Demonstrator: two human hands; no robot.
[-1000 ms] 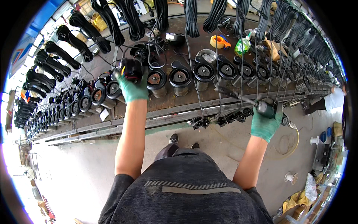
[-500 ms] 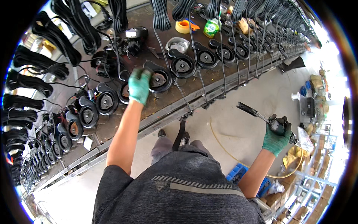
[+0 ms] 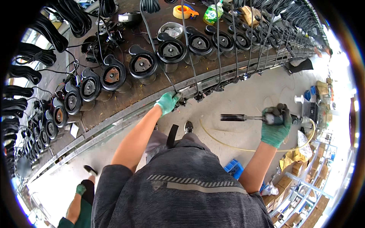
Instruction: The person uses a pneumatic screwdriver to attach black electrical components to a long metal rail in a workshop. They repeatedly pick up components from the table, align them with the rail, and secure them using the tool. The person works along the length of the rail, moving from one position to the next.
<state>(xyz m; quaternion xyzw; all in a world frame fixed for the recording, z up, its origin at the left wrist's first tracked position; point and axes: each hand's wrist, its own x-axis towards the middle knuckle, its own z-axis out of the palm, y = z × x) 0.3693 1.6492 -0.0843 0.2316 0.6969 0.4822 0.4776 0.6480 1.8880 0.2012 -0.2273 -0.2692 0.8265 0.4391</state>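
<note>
My left hand (image 3: 167, 102), in a green glove, grips a black cable plug (image 3: 181, 101) at the front edge of the long workbench (image 3: 114, 110). My right hand (image 3: 275, 127), also gloved, holds a black pneumatic screwdriver (image 3: 247, 118) out over the floor, its barrel pointing left and well clear of the bench. A yellowish air hose (image 3: 228, 142) loops from the tool across the floor. A row of black round blower housings (image 3: 142, 65) stands on the bench, with black cables (image 3: 190, 57) hanging across it.
Coiled black cords (image 3: 45, 34) hang along the bench's far side. A tape roll (image 3: 181, 11) and a green bottle (image 3: 211, 15) lie at the back. Another person's gloved hand (image 3: 80, 189) shows lower left. Boxes and shelving (image 3: 304, 182) crowd the right; a blue crate (image 3: 234, 169) sits by my side.
My left hand has come off the blower housing and dropped to the plugs at the bench's front edge. My right hand has swung the screwdriver away from the bench, out over the floor.
</note>
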